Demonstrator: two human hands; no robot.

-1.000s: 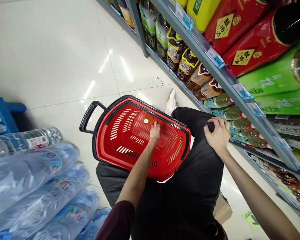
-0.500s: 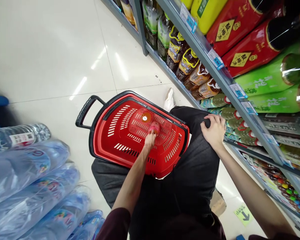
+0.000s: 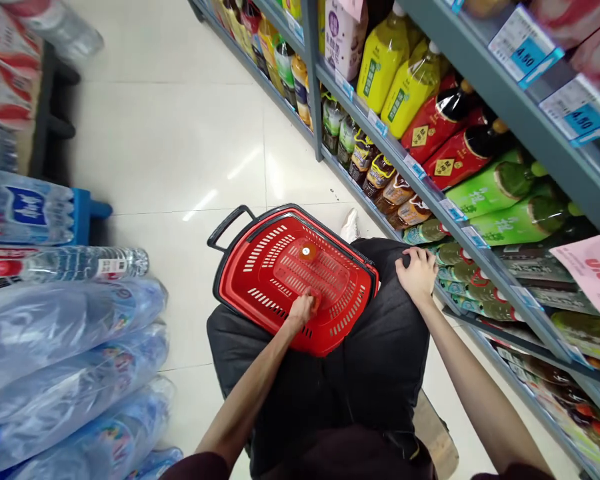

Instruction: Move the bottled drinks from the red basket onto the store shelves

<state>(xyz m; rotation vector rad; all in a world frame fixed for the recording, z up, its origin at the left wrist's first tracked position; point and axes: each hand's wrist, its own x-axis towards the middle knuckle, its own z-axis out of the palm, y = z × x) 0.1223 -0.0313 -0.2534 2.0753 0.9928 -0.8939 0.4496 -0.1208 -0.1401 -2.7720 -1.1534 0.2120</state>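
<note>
A red shopping basket point(image 3: 260, 280) with slotted sides and a black handle point(image 3: 229, 227) stands between the knees, its inside facing up to me. My left hand point(image 3: 303, 308) reaches into it, fingers closed around a small reddish bottle-like thing point(image 3: 315, 299), partly hidden by the hand. An orange-brown bottle point(image 3: 307, 252) with a white cap top stands in the basket beyond that hand. My right hand point(image 3: 417, 275) lies on the right knee of the black trousers point(image 3: 387, 320), fingers spread, holding nothing.
Grey shelves point(image 3: 455, 73) of bottled drinks run along the right, with price tags point(image 3: 525, 57) on their edges. Plastic-wrapped water packs point(image 3: 75, 313) are stacked at the left. A blue pallet-like edge point(image 3: 82, 217) juts out there. Pale floor tiles point(image 3: 170, 147) lie ahead.
My view has tilted up and shifted, showing more shelf and floor. Inside the basket, my left hand has moved toward the near side with the reddish thing. The right hand stays on the knee.
</note>
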